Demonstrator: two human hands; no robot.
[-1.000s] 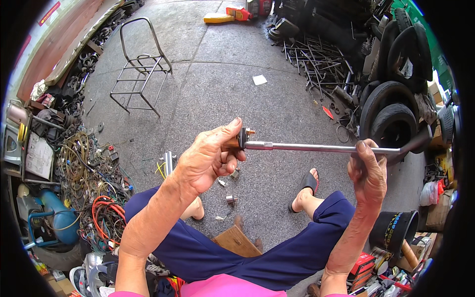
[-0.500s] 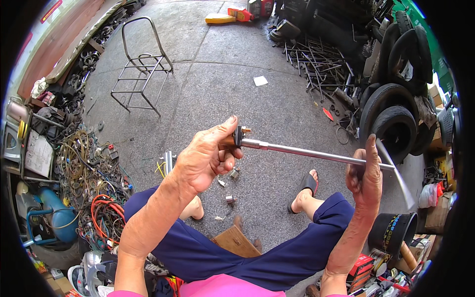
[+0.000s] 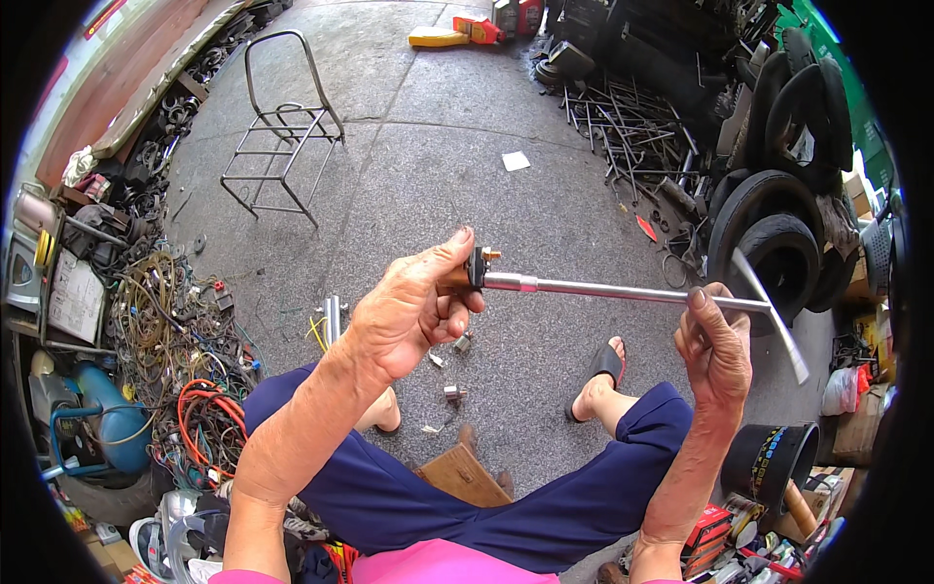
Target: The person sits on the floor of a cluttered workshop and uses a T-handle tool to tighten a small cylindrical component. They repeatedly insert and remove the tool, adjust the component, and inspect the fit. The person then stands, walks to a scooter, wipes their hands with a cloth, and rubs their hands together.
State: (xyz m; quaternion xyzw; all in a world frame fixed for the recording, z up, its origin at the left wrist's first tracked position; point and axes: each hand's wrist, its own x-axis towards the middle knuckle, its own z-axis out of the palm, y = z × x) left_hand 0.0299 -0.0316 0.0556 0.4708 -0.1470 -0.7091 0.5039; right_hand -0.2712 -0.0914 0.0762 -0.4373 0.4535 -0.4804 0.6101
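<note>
My left hand [image 3: 404,316] is closed around a small part with a black end, a brownish body and a brass-coloured threaded terminal [image 3: 476,268]. Much of that part is hidden in the palm. Against its black end sits the socket tip of a long silver T-handle socket wrench [image 3: 603,290], held nearly level and sloping slightly down to the right. My right hand [image 3: 715,346] grips the shaft close to the crossbar, thumb and fingers pinching it. On the ground below the hands lie small metal parts [image 3: 454,392].
A wooden stool [image 3: 465,476] stands between my legs. At left are a heap of wires [image 3: 165,331] and a bare metal chair frame [image 3: 284,136]. Tyres [image 3: 769,219], a pile of metal rods [image 3: 632,136] and a black bucket [image 3: 769,462] are at right.
My right thumb, upright before, has come down onto the wrench shaft, and the fingers have curled around it. The crossbar end has risen a little. The left hand keeps its hold.
</note>
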